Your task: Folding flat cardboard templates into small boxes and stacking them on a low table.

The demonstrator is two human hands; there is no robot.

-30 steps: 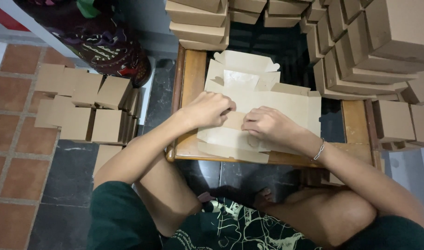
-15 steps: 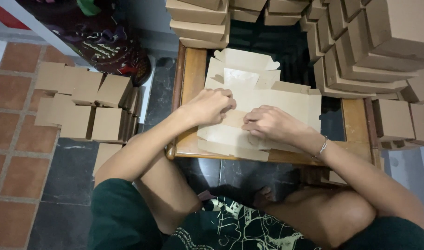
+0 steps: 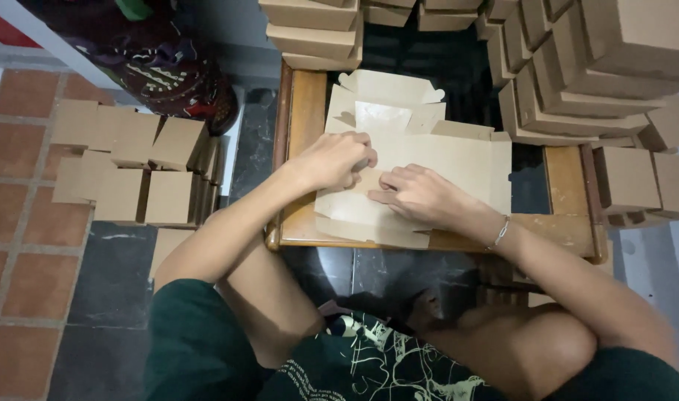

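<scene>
Pressing flat cardboard box blank (image 3: 458,160) onto low wooden table (image 3: 307,111), left hand (image 3: 338,160) curled on its fold, right hand (image 3: 421,194) spread flat alongside, folded boxes (image 3: 135,167) stacked left of hands, more stacks (image 3: 577,67) beyond right hand

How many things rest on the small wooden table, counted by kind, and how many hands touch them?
Flat unfolded brown cardboard box blank: 1
Bare hands pressing on it, left hand and right hand: 2
Small wooden table under them: 1
Total: 4
The folded boxes stacked around cannot be counted exactly.
</scene>
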